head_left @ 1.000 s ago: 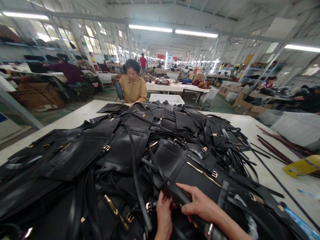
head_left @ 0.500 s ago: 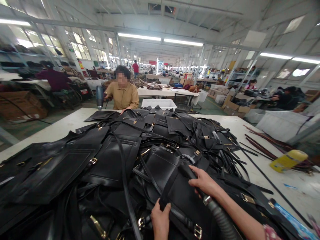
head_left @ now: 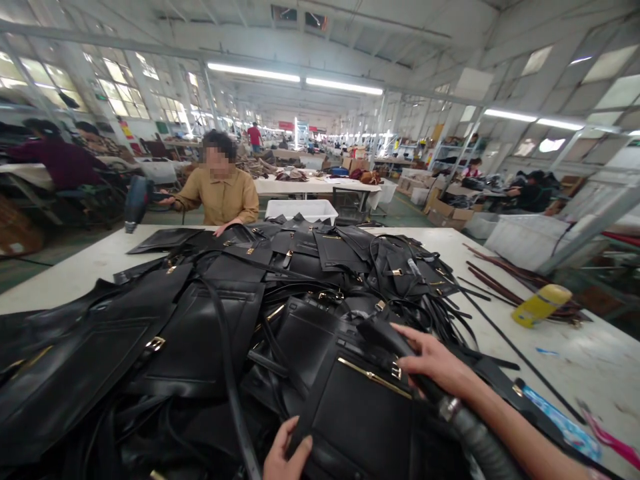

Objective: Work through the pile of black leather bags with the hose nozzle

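Note:
My right hand [head_left: 434,359] grips the black nozzle [head_left: 383,337] of a ribbed hose [head_left: 477,437], which a metal clamp joins. The nozzle reaches over the upper part of a black leather bag piece [head_left: 357,417] with a gold zipper [head_left: 373,377] and a gold buckle. My left hand [head_left: 287,455] pinches the lower left edge of this piece between thumb and fingers. Beneath and around it spreads a heap of similar black leather pieces [head_left: 200,330] with straps and gold buckles.
Across the white table [head_left: 555,360], a co-worker [head_left: 223,190] holds a dark hot-air-gun-like tool [head_left: 137,203]. On the right lie a yellow bottle [head_left: 543,305], brown strips [head_left: 493,283], a blue patterned packet [head_left: 560,420] and a pink-handled tool [head_left: 613,437]. A white bin [head_left: 303,211] stands behind the table.
The piece in my left hand now shows its gold zipper face beneath the nozzle. My view has turned slightly right. The co-worker's tool has swung out to the left.

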`<state>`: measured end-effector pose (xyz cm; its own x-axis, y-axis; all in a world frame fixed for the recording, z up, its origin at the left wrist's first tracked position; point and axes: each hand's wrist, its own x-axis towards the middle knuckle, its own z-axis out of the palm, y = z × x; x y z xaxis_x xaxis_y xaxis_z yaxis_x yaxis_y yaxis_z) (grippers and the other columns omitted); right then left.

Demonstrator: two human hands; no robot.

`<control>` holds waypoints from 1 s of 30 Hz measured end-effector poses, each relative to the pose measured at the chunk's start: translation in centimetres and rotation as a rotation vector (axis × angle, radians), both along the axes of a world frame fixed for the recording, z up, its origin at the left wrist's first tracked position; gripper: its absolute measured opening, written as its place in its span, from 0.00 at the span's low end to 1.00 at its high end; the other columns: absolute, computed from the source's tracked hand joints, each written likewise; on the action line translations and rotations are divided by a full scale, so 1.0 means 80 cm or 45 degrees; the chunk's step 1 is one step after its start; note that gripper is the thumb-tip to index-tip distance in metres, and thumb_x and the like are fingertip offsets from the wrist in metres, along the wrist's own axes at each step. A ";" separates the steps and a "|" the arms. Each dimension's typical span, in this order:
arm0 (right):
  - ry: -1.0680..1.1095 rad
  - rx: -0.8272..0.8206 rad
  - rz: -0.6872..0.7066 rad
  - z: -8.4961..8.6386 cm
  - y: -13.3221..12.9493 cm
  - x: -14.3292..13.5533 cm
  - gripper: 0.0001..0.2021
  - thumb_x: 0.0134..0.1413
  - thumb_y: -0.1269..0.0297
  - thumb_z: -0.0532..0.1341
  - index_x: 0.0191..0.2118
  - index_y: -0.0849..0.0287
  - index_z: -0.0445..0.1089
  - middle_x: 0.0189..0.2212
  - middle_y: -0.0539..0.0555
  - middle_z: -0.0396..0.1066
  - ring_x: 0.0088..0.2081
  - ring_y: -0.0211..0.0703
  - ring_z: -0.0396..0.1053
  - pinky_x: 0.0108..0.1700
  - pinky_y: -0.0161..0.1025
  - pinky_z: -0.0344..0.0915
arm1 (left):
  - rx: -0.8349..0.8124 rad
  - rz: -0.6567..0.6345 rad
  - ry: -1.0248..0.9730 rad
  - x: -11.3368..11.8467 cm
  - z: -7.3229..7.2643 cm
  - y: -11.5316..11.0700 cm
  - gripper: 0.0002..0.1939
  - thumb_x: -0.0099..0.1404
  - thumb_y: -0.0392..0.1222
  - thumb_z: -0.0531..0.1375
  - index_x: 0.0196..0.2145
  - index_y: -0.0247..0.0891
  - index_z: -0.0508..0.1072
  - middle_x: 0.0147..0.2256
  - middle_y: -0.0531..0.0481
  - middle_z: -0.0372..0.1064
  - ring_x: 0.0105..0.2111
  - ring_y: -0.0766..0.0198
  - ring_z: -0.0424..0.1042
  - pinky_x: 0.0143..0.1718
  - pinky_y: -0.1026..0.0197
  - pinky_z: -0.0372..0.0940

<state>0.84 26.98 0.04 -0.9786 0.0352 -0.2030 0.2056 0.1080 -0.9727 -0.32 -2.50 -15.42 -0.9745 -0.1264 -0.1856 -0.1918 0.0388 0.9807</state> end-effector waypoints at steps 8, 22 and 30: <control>0.124 -0.121 -0.203 -0.049 -0.047 0.012 0.36 0.37 0.73 0.59 0.57 0.53 0.52 0.35 0.49 0.69 0.18 0.30 0.63 0.16 0.29 0.63 | -0.268 -0.888 0.007 -0.075 0.071 0.007 0.15 0.48 0.48 0.60 0.29 0.34 0.73 0.26 0.50 0.72 0.31 0.60 0.69 0.34 0.62 0.62; -0.097 -0.230 -0.367 -0.042 0.082 0.163 0.39 0.39 0.65 0.61 0.59 0.60 0.45 0.23 0.48 0.71 0.15 0.35 0.64 0.14 0.30 0.62 | -0.253 -0.827 -0.048 -0.144 0.076 0.107 0.17 0.42 0.43 0.64 0.30 0.34 0.69 0.26 0.49 0.73 0.28 0.59 0.71 0.31 0.60 0.64; 0.075 -0.189 -0.472 -0.063 0.052 0.111 0.36 0.39 0.68 0.60 0.58 0.56 0.50 0.32 0.49 0.70 0.16 0.32 0.63 0.15 0.30 0.61 | -0.124 -0.819 -0.070 -0.110 0.155 0.127 0.16 0.41 0.40 0.64 0.30 0.31 0.72 0.24 0.47 0.74 0.24 0.56 0.72 0.29 0.55 0.67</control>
